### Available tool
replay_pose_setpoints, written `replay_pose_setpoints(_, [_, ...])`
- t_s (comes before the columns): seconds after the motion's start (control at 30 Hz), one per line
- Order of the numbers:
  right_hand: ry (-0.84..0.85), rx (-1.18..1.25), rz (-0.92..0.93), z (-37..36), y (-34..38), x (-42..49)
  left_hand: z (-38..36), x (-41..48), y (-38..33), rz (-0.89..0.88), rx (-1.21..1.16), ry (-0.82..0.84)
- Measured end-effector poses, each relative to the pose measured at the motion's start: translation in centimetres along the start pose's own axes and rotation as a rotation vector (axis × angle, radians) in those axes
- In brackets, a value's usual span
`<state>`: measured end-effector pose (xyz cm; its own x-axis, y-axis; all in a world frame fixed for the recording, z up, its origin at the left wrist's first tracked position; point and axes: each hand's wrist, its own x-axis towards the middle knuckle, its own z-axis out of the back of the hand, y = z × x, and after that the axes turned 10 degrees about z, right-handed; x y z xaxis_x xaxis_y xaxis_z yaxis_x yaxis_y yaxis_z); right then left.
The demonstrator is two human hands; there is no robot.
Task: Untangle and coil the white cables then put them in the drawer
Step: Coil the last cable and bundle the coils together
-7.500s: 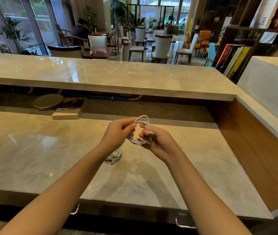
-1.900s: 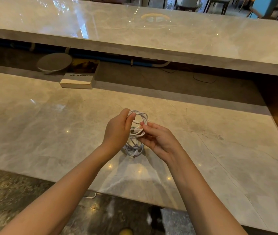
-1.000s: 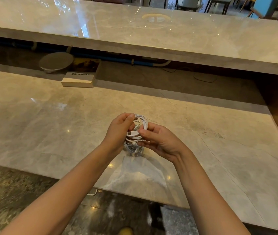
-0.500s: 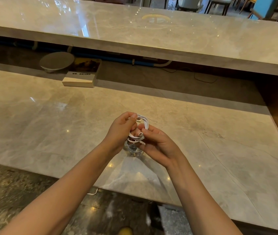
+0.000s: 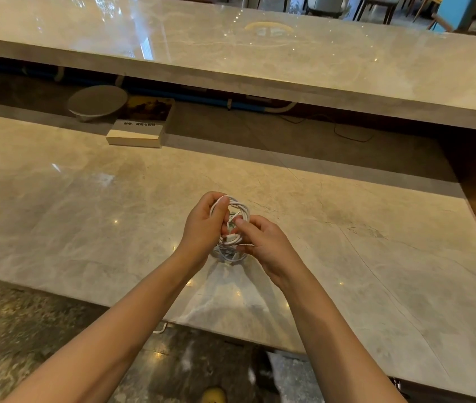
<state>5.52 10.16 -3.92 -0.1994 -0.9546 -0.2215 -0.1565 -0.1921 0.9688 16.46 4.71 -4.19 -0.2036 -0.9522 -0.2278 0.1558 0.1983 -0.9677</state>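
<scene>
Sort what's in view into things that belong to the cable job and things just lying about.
Part of the job:
white cables, bunched in loops between both hands
left hand
right hand

Just lying about:
book on the back ledge
round grey dish beside it
thin dark wire further right

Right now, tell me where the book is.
In the head view the book lies far left on the recessed ledge under the upper counter, right beside the round grey disc.

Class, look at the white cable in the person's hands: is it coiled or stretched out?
Coiled. The white cable sits in bunched loops between the left hand and right hand.
</scene>
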Motion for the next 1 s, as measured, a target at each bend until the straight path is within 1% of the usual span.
replay_pose_setpoints(0.07, [-0.034,-0.079,0.029,0.4,-0.3,0.1,0.1,0.1,0.3,0.015,-0.037,0.014])
replay_pose_setpoints(0.13, [-0.075,-0.242,0.117,0.9,-0.7,0.3,0.1,0.2,0.7,0.047,-0.074,0.019])
replay_pose_setpoints(0.2, [-0.102,-0.355,0.187,1.4,-1.2,0.7,-0.1,0.6,1.3,0.107,-0.083,0.020])
replay_pose_setpoints(0.3, [-0.139,-0.442,0.143,1.6,-2.1,1.7,-0.6,0.9,2.0,0.191,-0.044,0.029])
replay_pose_setpoints(0.37, [-0.182,-0.466,0.101,1.7,-2.8,2.4,-0.9,1.1,2.3,0.190,-0.015,0.007])
replay_pose_setpoints(0.43, [-0.206,-0.489,0.068,1.7,-3.3,3.0,-0.8,1.5,2.8,0.107,0.119,-0.060])
replay_pose_setpoints(0.5, [-0.206,-0.535,0.038,1.5,-3.9,3.3,-0.6,2.2,3.8,0.011,0.357,-0.122])
replay_pose_setpoints(0.57, [-0.215,-0.578,0.025,1.3,-4.6,3.6,-0.5,2.7,4.7,0.014,0.562,-0.173])
replay_pose_setpoints(0.63, [-0.224,-0.610,0.027,1.2,-5.1,3.7,-0.5,2.8,4.9,0.056,0.671,-0.224])
replay_pose_setpoints(0.7, [-0.237,-0.637,0.035,1.0,-5.5,3.6,-0.4,3.0,5.2,0.044,0.765,-0.254])
replay_pose_setpoints(0.77, [-0.256,-0.696,0.054,0.7,-6.0,3.6,-0.1,3.7,5.8,0.081,0.835,-0.208])
replay_pose_setpoints(0.87, [-0.240,-0.773,0.070,0.5,-6.7,3.7,0.3,4.4,6.7,0.201,0.862,-0.090])
replay_pose_setpoints(0.93, [-0.214,-0.814,0.084,0.4,-6.9,4.0,0.5,4.7,6.8,0.201,0.872,-0.081])
replay_pose_setpoints(1.0, [-0.206,-0.822,0.081,0.3,-7.1,4.3,0.6,5.0,6.6,0.195,0.832,-0.079])
